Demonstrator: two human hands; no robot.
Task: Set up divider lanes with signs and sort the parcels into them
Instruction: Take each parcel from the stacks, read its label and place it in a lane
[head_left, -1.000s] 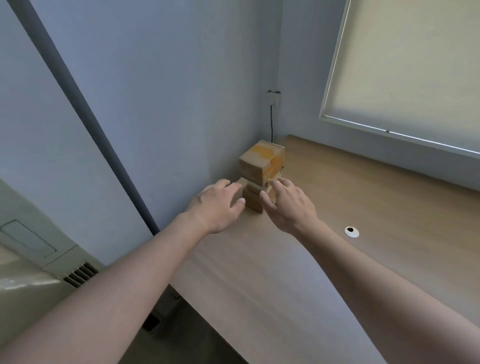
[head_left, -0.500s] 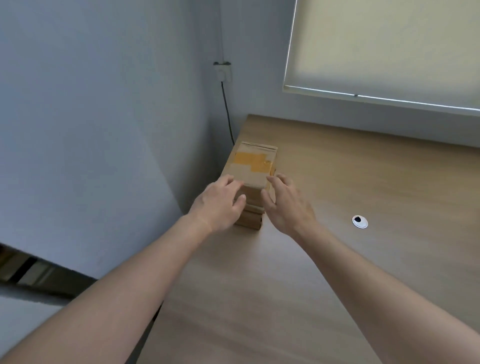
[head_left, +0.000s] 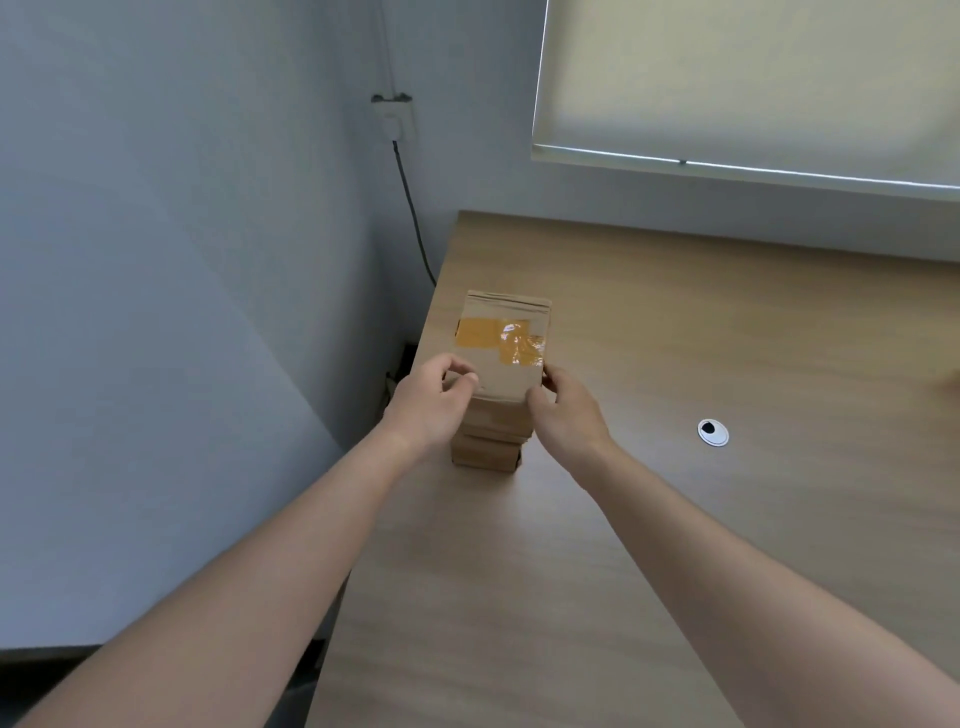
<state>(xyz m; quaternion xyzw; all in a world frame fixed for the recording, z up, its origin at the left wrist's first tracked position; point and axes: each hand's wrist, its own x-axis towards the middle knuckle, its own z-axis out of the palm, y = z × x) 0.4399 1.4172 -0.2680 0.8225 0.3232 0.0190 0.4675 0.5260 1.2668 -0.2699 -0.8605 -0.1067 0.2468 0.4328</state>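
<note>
Two hands grip the top parcel of a small stack at a table's corner.

The left hand and right hand pinch opposite near corners of the top parcel, likely to lift it off the stack for sorting. The stack stands on the table near the wall. Its lower boxes are half hidden behind the hands; their count is unclear. No dividers or signs show.

Single head view, angled down over desk corner, parcels close.
</note>
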